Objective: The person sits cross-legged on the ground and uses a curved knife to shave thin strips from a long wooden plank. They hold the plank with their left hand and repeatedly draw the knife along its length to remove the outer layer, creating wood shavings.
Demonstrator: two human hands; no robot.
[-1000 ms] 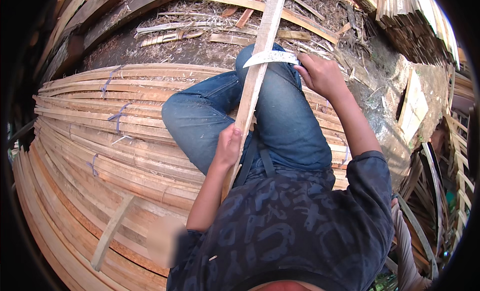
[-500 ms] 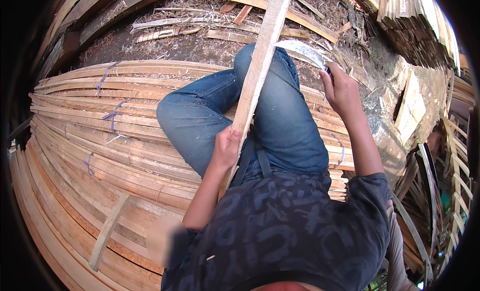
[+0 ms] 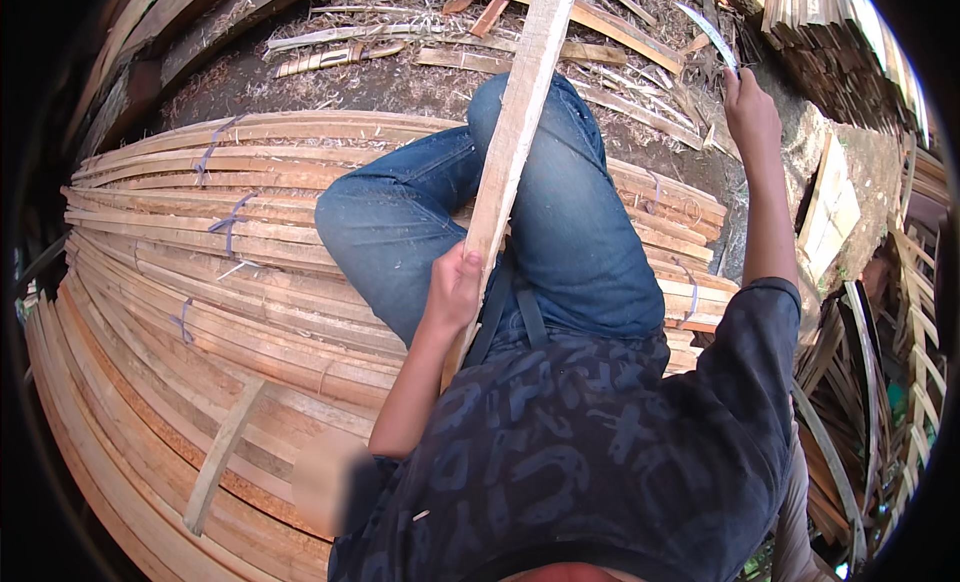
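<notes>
A long pale wooden strip slants across my lap, from beside my waist up past my knee to the top of the view. My left hand is closed around its lower part, thumb on the near face. Out to the far right, my right hand grips a knife with a curved blade. The blade points up and to the left, well apart from the strip. Its handle is mostly hidden inside my fingers.
I sit on bundled wooden strips, several tied with purple cord. Shavings and offcuts litter the ground ahead. A sheathed-looking knife lies there too. Stacked boards rise at the far right, and more slats lean at the right.
My right hand has swung the knife up and outward to the right, away from the wooden strip. My left hand keeps its hold in nearly the same place.
</notes>
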